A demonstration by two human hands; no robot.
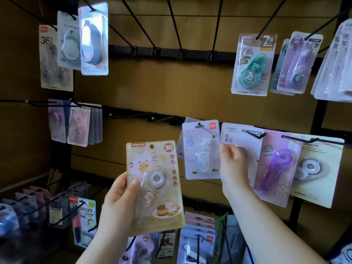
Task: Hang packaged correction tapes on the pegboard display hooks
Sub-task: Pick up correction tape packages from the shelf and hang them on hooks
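Note:
My left hand grips a yellow correction tape pack with cat drawings and a "30" badge, held upright below the middle rail. Its hang hole is at the top and off any hook. My right hand pinches the left edge of a white "T-9267" pack that hangs on a black hook. A white pack with a small bunny tape hangs just left of that hand. Two bare hooks stick out of the middle rail above the yellow pack.
A purple tape pack and a cream pack hang to the right. More packs hang top left, top right and mid left. Several bare hooks jut from the top rail. Pens and packs fill the lower rows.

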